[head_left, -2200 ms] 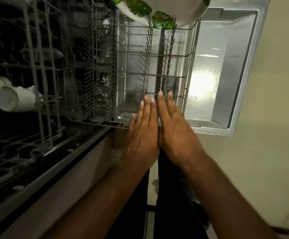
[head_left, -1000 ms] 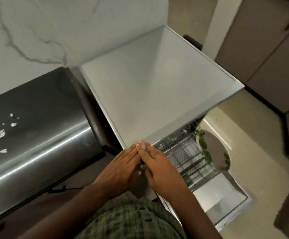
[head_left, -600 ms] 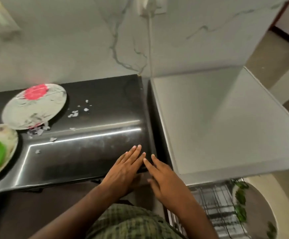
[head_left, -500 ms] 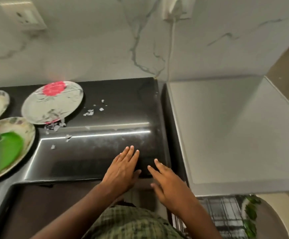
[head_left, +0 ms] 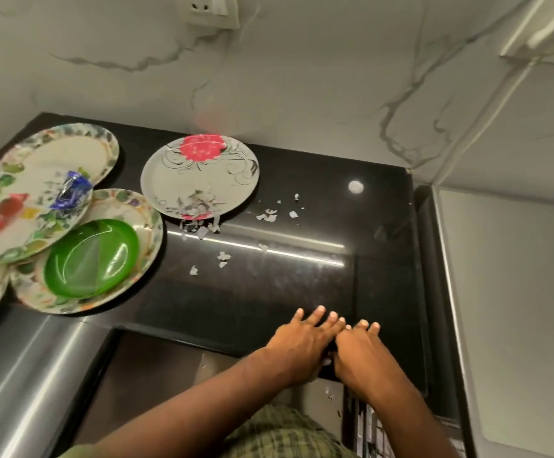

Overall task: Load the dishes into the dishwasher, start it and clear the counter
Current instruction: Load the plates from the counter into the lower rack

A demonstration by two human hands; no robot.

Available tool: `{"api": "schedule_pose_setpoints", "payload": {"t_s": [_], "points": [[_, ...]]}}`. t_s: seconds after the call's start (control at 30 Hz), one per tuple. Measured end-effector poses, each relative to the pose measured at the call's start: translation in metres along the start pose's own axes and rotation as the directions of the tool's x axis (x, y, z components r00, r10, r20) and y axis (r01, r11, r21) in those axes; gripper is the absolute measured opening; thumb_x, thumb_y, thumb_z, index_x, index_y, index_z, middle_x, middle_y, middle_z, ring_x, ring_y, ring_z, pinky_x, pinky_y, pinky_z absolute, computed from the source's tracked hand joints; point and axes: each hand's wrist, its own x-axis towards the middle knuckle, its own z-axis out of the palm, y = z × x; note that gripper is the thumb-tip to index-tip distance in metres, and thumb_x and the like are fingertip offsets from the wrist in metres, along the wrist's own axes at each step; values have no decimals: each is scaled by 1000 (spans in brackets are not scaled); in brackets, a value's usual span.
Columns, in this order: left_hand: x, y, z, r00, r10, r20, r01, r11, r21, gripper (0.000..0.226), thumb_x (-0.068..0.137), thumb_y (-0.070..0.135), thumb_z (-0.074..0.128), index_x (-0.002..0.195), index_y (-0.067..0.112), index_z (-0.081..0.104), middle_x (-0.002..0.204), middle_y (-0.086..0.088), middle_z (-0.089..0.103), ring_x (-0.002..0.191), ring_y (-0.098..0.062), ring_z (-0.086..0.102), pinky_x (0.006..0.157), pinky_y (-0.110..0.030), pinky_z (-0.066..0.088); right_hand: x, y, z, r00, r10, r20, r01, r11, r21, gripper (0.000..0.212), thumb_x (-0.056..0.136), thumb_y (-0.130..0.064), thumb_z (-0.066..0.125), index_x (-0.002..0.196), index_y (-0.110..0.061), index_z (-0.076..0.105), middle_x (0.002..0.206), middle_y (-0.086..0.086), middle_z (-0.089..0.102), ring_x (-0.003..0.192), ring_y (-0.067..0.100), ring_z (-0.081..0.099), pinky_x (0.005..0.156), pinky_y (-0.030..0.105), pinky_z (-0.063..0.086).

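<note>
On the black counter (head_left: 302,285) lies a white plate with a red flower (head_left: 199,175), paper scraps on its near rim. Left of it several leaf-patterned plates overlap; one (head_left: 28,213) carries red and blue wrappers, another (head_left: 130,259) holds a green bowl (head_left: 90,259). My left hand (head_left: 302,342) and my right hand (head_left: 361,355) lie side by side, fingers straight, over the counter's near edge, holding nothing. The dishwasher's grey top (head_left: 513,309) is at the right; a bit of its rack (head_left: 364,428) shows below my right wrist.
White paper scraps (head_left: 222,256) are scattered over the counter between the plates and my hands. A marble wall with a socket (head_left: 209,8) and a plugged-in cord (head_left: 487,104) stands behind. A steel surface (head_left: 28,375) runs along the lower left.
The view has swung up and left from the open dishwasher rack to the counter, bringing the plates into sight. My hands stayed side by side, holding nothing, and now are close together at the counter's edge.
</note>
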Motion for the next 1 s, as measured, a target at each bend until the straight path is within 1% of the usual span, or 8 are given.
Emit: {"api": "schedule_pose_setpoints", "payload": {"t_s": [0.1,0.2,0.4,0.5,0.63,0.77,0.87,1.0], "points": [[-4,-19,-6,997,69,24,-64,984,-169,86,102,25,62,167,19,6,175,-5,5,161,-23,0,131,-43,5,6,-17,-30,995,67,-73,-68,997,-20,45,96,-36,60,139,-20,60,137,8,65,131,33,59,109,41,44],[-2,-39,-8,982,189,-7,-183,943,-279,90,99,21,66,167,12,8,174,-13,8,161,-23,-1,131,-45,3,13,-28,-52,977,165,-138,-166,986,-1,28,90,-27,62,116,-24,71,122,3,72,118,27,68,90,34,53],[-7,-41,6,972,222,-73,-233,944,-234,85,101,26,62,165,7,10,173,-15,14,161,-24,4,132,-42,3,9,-48,-52,953,287,-100,-283,957,55,26,89,-23,62,112,-23,73,119,5,73,113,27,70,87,34,55],[-5,-60,13,934,269,-236,-302,946,-115,61,106,26,48,162,11,29,170,-9,28,159,-21,18,131,-41,12,5,-48,-49,946,298,-126,-286,952,105,23,91,-29,66,113,-22,70,119,6,71,112,28,68,85,34,53],[-11,-86,19,856,330,-398,-363,932,-7,45,103,23,52,146,11,56,155,-8,53,146,-22,46,124,-38,32,2,-49,-53,932,348,-96,-335,933,131,48,78,-56,82,111,-24,69,118,6,71,111,29,68,84,34,53],[-12,-120,-26,843,142,-519,-187,982,-36,35,97,25,59,131,15,59,135,-10,65,118,-33,62,96,-48,54,5,-52,-55,933,356,-48,-344,925,162,54,74,-59,85,110,-22,68,113,5,71,106,27,68,84,37,56],[2,-161,-69,844,-142,-517,96,989,-115,56,96,24,60,148,9,43,153,-18,48,137,-36,48,111,-50,45,5,-54,-56,933,357,-38,-346,923,167,53,76,-59,84,108,-20,67,111,5,70,105,27,68,83,37,55],[18,-207,-108,781,-414,-468,439,897,-61,85,99,37,58,163,4,12,171,-23,9,158,-39,13,128,-52,22,5,-55,-59,928,370,-38,-358,917,176,53,76,-57,86,107,-20,66,112,6,70,107,28,67,83,37,55]]}}
